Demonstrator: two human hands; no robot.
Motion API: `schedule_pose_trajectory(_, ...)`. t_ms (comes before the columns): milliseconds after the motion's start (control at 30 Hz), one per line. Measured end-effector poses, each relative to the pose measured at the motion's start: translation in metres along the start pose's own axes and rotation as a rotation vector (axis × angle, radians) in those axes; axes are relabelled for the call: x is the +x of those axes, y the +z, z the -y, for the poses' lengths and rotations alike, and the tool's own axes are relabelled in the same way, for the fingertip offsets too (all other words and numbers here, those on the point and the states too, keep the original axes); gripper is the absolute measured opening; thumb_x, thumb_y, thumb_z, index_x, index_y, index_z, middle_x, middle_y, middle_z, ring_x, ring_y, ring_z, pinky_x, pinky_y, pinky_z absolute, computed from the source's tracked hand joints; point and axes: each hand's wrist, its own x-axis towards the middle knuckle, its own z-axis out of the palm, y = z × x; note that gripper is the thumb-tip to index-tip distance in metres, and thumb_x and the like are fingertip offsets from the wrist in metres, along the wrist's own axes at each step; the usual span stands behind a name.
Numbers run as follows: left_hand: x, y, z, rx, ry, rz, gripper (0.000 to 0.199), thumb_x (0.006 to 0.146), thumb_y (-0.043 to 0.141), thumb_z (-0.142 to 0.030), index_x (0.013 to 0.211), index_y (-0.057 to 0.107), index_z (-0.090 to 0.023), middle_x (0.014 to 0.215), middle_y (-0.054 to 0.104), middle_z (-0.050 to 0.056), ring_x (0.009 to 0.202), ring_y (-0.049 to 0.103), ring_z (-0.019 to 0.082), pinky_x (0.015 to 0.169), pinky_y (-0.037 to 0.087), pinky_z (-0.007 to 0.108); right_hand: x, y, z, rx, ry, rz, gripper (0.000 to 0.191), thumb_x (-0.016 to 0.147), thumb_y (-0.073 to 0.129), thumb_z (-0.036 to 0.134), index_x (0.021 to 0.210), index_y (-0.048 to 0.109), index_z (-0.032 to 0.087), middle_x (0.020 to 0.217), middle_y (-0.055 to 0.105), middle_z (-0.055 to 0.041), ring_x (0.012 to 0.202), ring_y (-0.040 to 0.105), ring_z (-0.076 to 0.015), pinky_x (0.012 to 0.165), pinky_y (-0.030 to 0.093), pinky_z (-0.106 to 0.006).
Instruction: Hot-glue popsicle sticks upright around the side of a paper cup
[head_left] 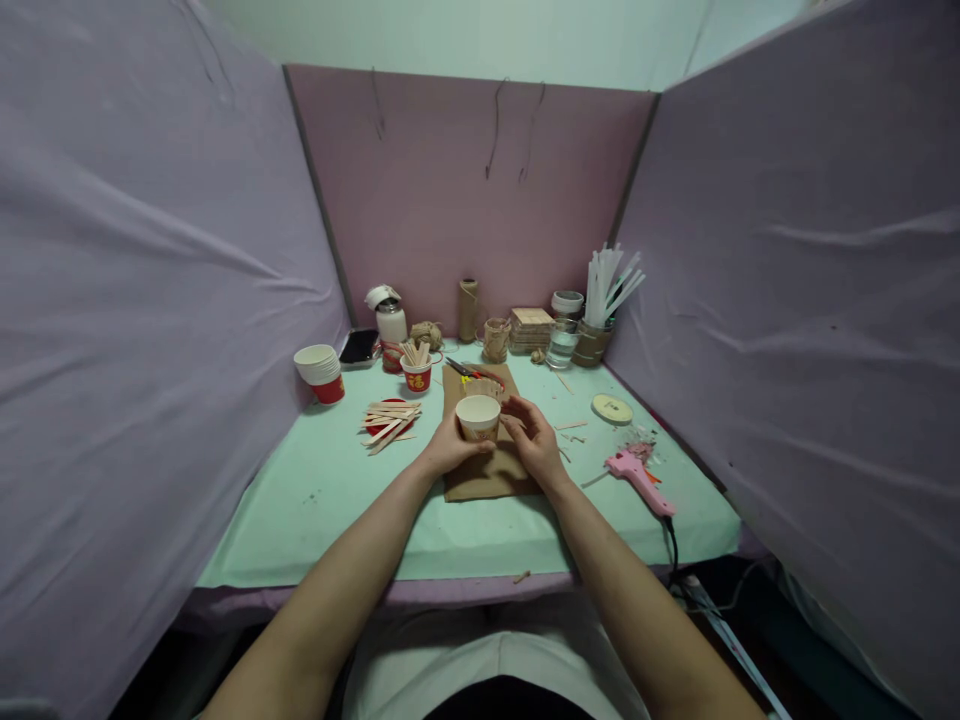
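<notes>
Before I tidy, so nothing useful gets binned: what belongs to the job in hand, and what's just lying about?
Likely for the job:
cup in left hand, right hand beside it
brown board beneath
pink glue gun
wooden sticks

Apparently lying about:
round disc
flat black object
glass

The red cup (pixel 417 376) had a gold 福. Marks on the round yellow disc (pixel 612 408) were too tiny to read.

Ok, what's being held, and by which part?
Left hand: a round, white-lined paper cup, held by its lower side. Whether the right hand touches it is unclear.
</notes>
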Motion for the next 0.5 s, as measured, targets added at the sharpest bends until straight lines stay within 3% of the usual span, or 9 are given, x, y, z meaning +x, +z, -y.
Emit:
schedule_pose_trajectory(233, 0.0042, -0.0034, 0.0048, -0.155, -0.049, 0.049, 0.074, 0.059, 0.085, -0.034, 0.123, 0.053, -0.014, 0.128, 0.061, 0.015, 0.120, 0.055, 0.030, 0.105, 0.040, 0.045, -0.0028, -0.0009, -0.0013, -0.058, 0.023, 0.077, 0.043, 0.086, 0.060, 0.045, 0.123, 0.057, 0.024, 0.121, 0.065, -0.0094, 0.112, 0.062, -0.0235, 0.098, 0.052, -0.042)
schedule_pose_trajectory(367, 0.0009, -0.0018, 0.0024, -0.049, 0.016, 0.059, 0.083, 0.054, 0.088, -0.032, 0.126, 0.050, -0.015, 0.128, 0.060, 0.014, 0.121, 0.053, 0.031, 0.106, 0.039, 0.044, -0.0029, -0.0005, 0.0005, -0.064, 0.054, 0.111, 0.045, 0.084, 0.063, 0.043, 0.123, 0.055, 0.023, 0.121, 0.064, -0.0099, 0.110, 0.063, -0.0238, 0.095, 0.054, -0.041)
schedule_pose_trajectory(500, -0.0009, -0.0007, 0.0013, 0.052, 0.069, 0.145, 0.077, 0.057, 0.086, -0.030, 0.124, 0.052, -0.016, 0.125, 0.061, 0.012, 0.116, 0.056, 0.030, 0.102, 0.042, 0.043, -0.0041, 0.0014, 0.0028, -0.072, 0.103, 0.127, 0.048, 0.081, 0.067, 0.041, 0.122, 0.053, 0.023, 0.120, 0.063, -0.0107, 0.103, 0.066, -0.0240, 0.089, 0.056, -0.042)
